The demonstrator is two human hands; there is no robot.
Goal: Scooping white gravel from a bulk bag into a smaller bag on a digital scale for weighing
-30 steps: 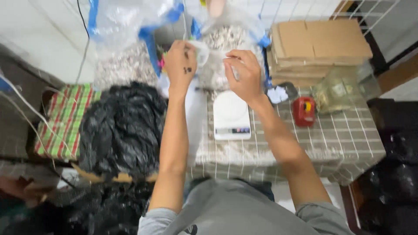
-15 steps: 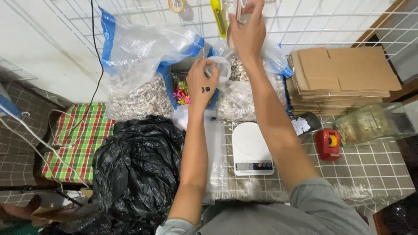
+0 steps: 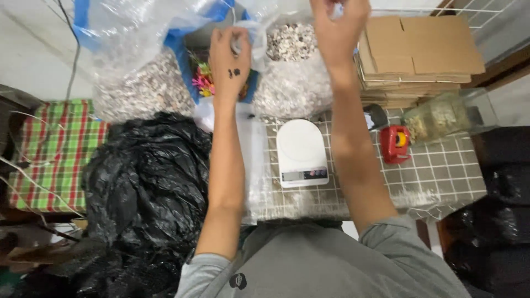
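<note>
Above scale (image 3: 301, 152) — both hands grip bag (image 3: 292, 72) rim.

White scale (image 3: 301, 149), red tape dispenser (image 3: 395, 143), black bag (image 3: 146, 182), green-red checked cloth (image 3: 49, 154).

We see a clear plastic bag (image 3: 292, 77) packed with small pale, shell-like pieces, standing upright at the far edge of the checked worktop (image 3: 441, 176), just beyond the white scale. Its mouth is open at the top, the left edge of the opening pinched up and the fill showing inside.
</note>
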